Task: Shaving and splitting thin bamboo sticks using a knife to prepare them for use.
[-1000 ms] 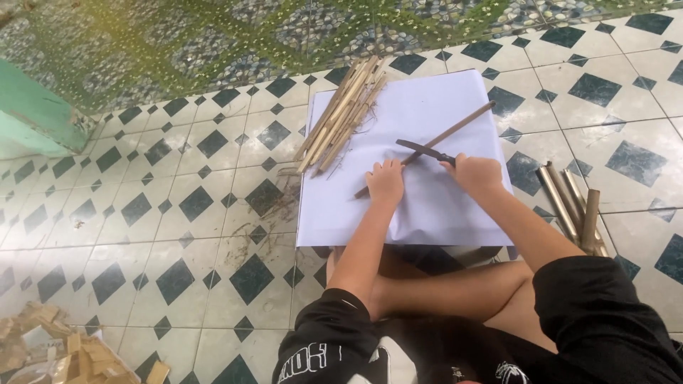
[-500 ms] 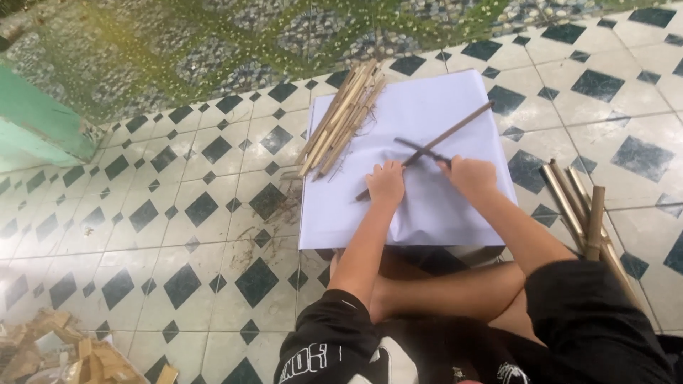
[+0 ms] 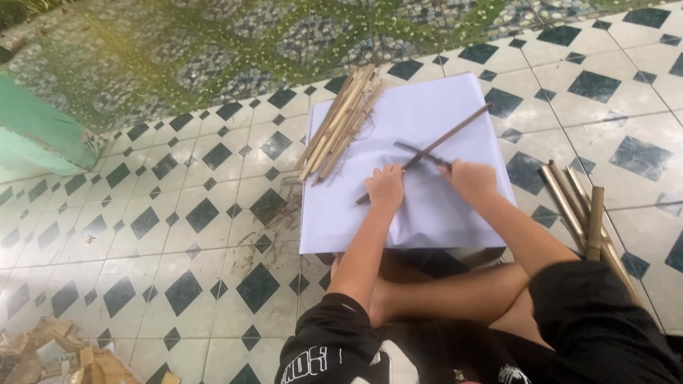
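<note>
White paper sheet flat on tiled floor, pale split sticks along its left edge. Left hand closed on thin brown stick, right hand closed on dark blade crossing it. Against half a second before: almost no change, same grips.

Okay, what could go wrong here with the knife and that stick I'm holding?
1. The left hand pins the thin stick right beside the dark blade held in the right hand; a slip could likely nick the fingers.
2. The work lies on a white sheet over smooth tiles, so the sheet may slide or get cut.
</note>
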